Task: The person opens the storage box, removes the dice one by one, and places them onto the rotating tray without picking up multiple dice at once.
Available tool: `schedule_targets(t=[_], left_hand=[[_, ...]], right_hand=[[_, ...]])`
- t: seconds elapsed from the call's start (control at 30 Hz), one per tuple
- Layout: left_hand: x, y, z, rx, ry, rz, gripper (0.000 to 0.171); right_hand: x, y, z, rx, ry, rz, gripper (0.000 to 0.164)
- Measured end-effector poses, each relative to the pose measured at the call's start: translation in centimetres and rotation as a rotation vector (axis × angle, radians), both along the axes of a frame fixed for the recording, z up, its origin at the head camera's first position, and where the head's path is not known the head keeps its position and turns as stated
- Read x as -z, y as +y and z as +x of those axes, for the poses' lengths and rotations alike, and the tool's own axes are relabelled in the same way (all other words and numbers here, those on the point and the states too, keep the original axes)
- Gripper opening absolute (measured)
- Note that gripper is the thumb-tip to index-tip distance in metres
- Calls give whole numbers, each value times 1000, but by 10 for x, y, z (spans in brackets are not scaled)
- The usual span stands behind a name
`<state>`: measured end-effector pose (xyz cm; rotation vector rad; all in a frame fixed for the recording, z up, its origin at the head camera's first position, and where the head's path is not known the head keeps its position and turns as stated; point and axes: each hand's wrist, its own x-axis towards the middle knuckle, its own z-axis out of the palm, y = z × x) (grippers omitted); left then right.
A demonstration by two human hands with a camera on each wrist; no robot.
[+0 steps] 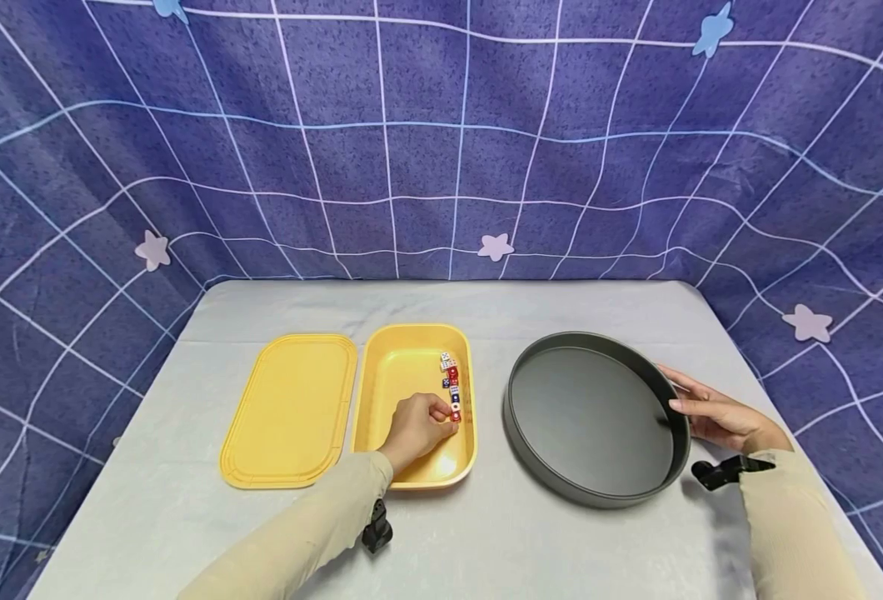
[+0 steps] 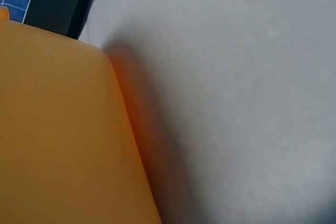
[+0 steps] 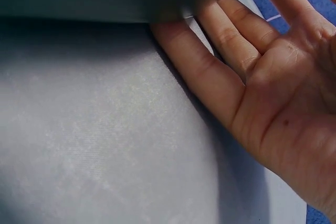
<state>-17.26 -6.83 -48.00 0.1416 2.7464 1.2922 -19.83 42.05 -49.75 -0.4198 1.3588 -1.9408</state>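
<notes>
My left hand (image 1: 416, 429) reaches into a yellow rectangular container (image 1: 411, 335). Its thumb and index finger pinch a red die (image 1: 456, 417) at the near end of a row of small dice (image 1: 453, 377) along the right wall. The row mixes white, red and blue dice. On the right, my right hand (image 1: 715, 414) grips the rim of a dark grey round pan (image 1: 591, 417), thumb over the edge, other fingers along the outside. In the right wrist view its fingers (image 3: 189, 56) reach under the pan's side. The left wrist view shows only the container's outer wall (image 2: 63, 129), not the hand.
A yellow lid (image 1: 291, 408) lies flat to the left of the container. All stand on a pale table (image 1: 471, 542), with a blue grid-patterned cloth (image 1: 426, 167) hanging behind and at the sides. A strip of table separates container and pan.
</notes>
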Motion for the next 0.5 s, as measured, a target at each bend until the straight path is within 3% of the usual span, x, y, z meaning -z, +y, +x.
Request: schedule_targets(t=[0.5], left_hand=[[1, 0, 1, 9, 46, -14, 11]], right_hand=[[1, -1, 1, -6, 9, -20, 63]])
